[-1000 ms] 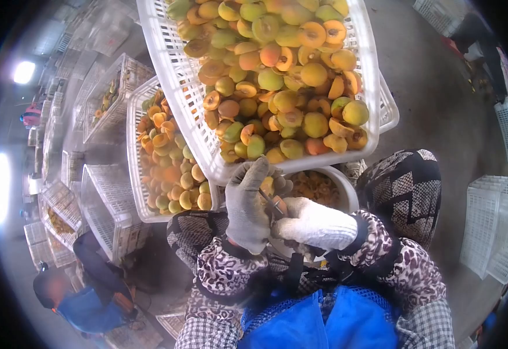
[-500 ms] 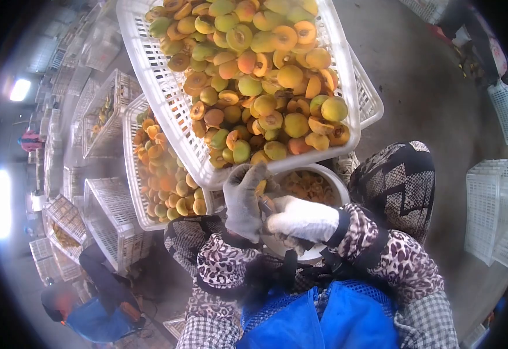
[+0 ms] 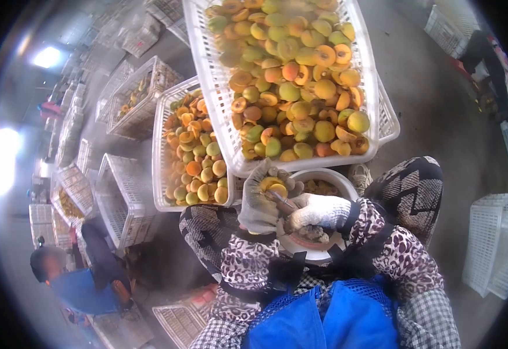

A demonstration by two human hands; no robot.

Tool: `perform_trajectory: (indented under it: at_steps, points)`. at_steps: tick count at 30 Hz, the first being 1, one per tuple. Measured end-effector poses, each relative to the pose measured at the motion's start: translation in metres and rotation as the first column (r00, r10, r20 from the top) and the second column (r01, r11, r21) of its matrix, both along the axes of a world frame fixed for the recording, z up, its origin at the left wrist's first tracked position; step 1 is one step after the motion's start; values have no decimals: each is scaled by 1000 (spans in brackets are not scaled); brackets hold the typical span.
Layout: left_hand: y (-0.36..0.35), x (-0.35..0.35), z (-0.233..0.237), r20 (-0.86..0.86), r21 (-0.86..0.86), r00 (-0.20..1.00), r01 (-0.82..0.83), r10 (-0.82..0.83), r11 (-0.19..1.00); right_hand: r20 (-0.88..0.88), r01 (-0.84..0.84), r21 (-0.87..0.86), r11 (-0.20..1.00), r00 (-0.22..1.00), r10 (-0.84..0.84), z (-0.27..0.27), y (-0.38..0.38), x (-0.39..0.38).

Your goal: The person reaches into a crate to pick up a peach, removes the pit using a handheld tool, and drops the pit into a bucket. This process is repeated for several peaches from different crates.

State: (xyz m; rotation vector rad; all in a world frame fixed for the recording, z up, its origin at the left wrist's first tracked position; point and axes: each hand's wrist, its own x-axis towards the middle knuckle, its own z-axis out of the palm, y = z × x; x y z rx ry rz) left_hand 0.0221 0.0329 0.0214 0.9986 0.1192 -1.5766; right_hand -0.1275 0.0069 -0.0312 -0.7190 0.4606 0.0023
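My left hand (image 3: 258,199), in a grey glove, is closed around a halved apricot (image 3: 275,188), with the yellow-orange flesh showing. In my right hand (image 3: 319,213), in a white knit glove with dirty fingertips, is a small knife-like tool (image 3: 284,201); its metal part meets the fruit, and its exact shape is partly hidden by my fingers. Beneath both hands, between my knees, stands a white bucket (image 3: 347,183) with orange-brown scraps in it. Just beyond it, a large white crate (image 3: 233,166) holds many apricots, some whole and some halved.
A second white crate (image 3: 159,174) of apricot halves stands at left. Farther left are more crates, including an upright white one (image 3: 114,200), and a seated person in blue (image 3: 85,291). Stacked white crates (image 3: 495,244) stand on the right.
The view has shifted, so crates and hands sit further right. The cut apricot in my left hand is turned more into view, and the tool's metal part now shows against it.
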Motion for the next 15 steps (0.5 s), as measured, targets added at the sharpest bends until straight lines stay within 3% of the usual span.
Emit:
perform_trajectory:
  at_steps: [1, 3, 5, 6, 7, 9, 10, 11, 12, 13, 15]
  points:
    - [2, 3, -3, -45, 25, 999, -28, 29, 999, -22, -49, -102, 994, 999, 47, 1, 0, -1]
    - [7, 18, -26, -37, -43, 999, -39, 37, 998, -24, -123, -122, 985, 992, 121, 14, 0, -6]
    - [9, 49, -33, -87, -119, 985, -156, 146, 981, -42, -240, -159, 958, 971, 237, 24, -2, -16]
    - [13, 77, -45, 445, -221, 877, -89, 181, 971, 55, -176, -95, 980, 982, 182, 13, 7, -24]
    - [14, 99, -50, 833, -280, 502, 23, 231, 960, -252, -295, -368, 882, 945, 211, 45, 3, -32]
    - [-9, 79, 29, 430, -297, 833, -233, 348, 926, -299, -222, -554, 802, 953, 57, 34, 10, -53]
    - [-16, 85, 24, 434, -299, 834, -222, 340, 928, -294, -211, -556, 804, 955, 47, 21, 17, -63]
    - [-22, 92, 16, 931, -313, 126, -202, 341, 928, -423, -339, -738, 583, 906, -9, 3, 28, -70]
    - [-34, 97, 8, 719, -324, -682, -163, 130, 932, -523, -470, -828, 307, 844, -117, -13, 33, -75]
    - [-50, 88, 8, 716, -332, -683, -149, 146, 932, -579, -596, -803, 13, 775, -253, -17, 30, -77]
    - [-83, 58, -2, 590, -276, -729, 222, 347, 935, -458, -437, -887, 151, 788, -412, -10, 29, -84]
